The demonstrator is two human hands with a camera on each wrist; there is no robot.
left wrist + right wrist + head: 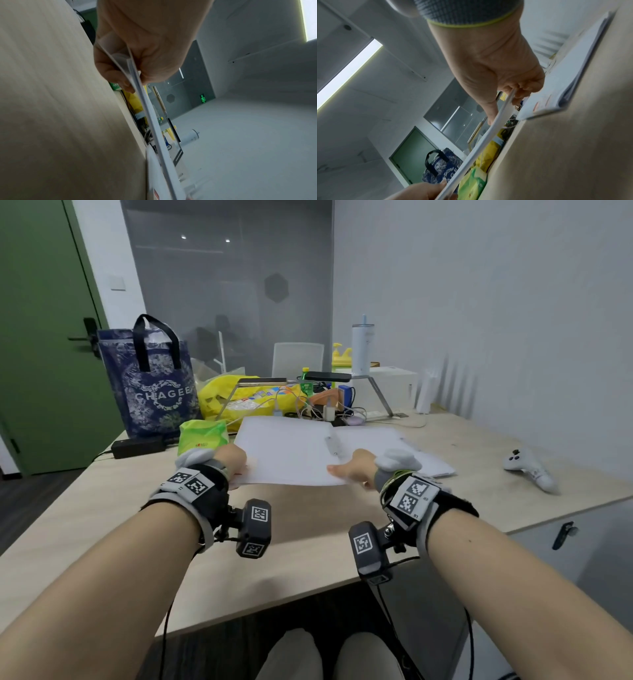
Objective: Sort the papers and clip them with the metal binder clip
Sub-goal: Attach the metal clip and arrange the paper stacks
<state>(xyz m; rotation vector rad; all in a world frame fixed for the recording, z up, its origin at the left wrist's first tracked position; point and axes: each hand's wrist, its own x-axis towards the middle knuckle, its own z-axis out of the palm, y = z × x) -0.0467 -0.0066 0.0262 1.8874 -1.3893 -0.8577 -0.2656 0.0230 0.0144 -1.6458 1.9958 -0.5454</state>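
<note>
I hold a stack of white papers (pixel 287 455) by its near edge, lifted a little off the wooden desk (pixel 301 529). My left hand (pixel 236 469) pinches the left corner, thumb on top and fingers beneath, as the left wrist view shows (pixel 135 77) with the stack's edge (pixel 149 115). My right hand (pixel 346 470) pinches the right corner (pixel 513 93), and the sheet edge (pixel 484 139) runs down toward the left hand (pixel 426 189). A second flat pile of papers (pixel 421 455) (pixel 570 83) lies on the desk to the right. A slim metal clip strip (pixel 331 445) shows beside the held stack.
Behind the papers are a green tissue packet (pixel 202 436), a black power adapter (pixel 137 446), a blue tote bag (pixel 150 385), a yellow bag (pixel 219 395), cables and phone stands. A white controller (pixel 529 467) lies at the right. Bare desk lies in front of my hands.
</note>
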